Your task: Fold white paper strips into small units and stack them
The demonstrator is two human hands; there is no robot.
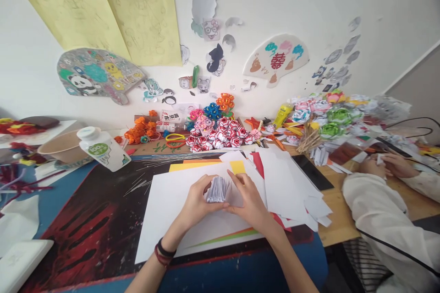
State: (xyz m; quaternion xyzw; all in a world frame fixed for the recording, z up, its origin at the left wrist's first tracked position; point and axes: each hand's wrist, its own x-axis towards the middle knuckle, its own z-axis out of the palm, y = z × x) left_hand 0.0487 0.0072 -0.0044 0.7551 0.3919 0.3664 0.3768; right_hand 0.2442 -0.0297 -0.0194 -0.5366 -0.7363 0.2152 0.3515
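A thick bundle of folded white paper pieces (217,189) stands above a large white sheet (165,219). My left hand (199,199) grips the bundle from its left side, fingers wrapped behind and thumb at the lower front. On the right, my right hand (248,199) has its thumb at the bundle's lower right edge, while its fingers are spread and raised apart from the paper. Yellow, orange and green sheets show from under the white sheet, and a small yellow piece (237,167) lies behind my right hand.
Paper flowers (225,135) line the wall side. A white bottle (103,149) and a bowl (63,146) stand at the left. White sheets (287,183) and a dark phone-like slab (312,172) lie right. Another person's hands (385,165) work at far right.
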